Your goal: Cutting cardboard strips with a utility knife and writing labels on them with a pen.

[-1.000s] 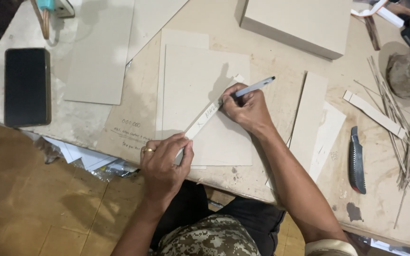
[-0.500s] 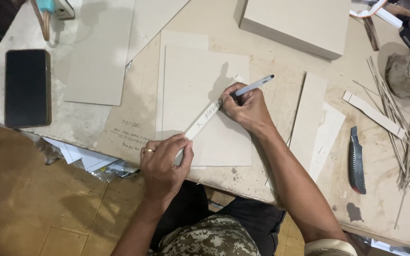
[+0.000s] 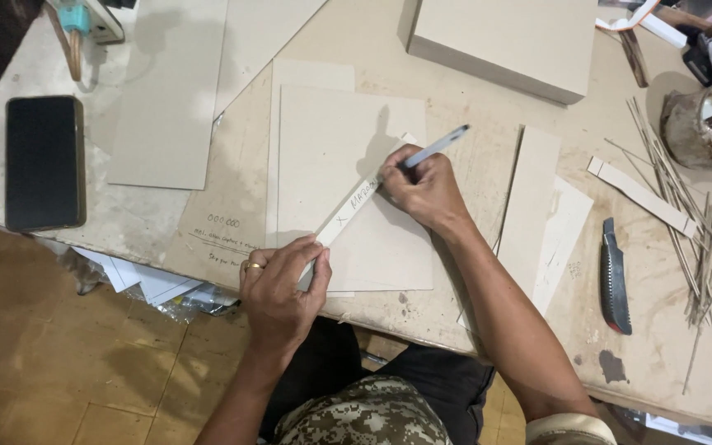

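A: Where does the marking stand?

B: The right hand [image 3: 423, 188] grips a slim grey pen [image 3: 434, 148], its tip down at the far end of a narrow pale cardboard strip [image 3: 356, 204] that lies slantwise across the square grey cardboard sheet [image 3: 348, 165]. The left hand [image 3: 278, 284] is closed on the strip's near end, thumb and fingers pinching it flat against the sheet at the edge of the surface [image 3: 422, 313].

A: So is the line drawn?

B: I cannot see a finished line along the strip. The strip itself carries some handwriting, and the pen sits at its upper end, so I judge the marking is in hand, not done.

A: And the cutting?

B: Not begun, by my reading. The dark utility knife [image 3: 614, 276] lies untouched, well to the right, beyond two pale cardboard offcuts [image 3: 541, 214]. A bundle of thin sticks [image 3: 686, 214] lies farther right, a black phone [image 3: 43, 161] far left.
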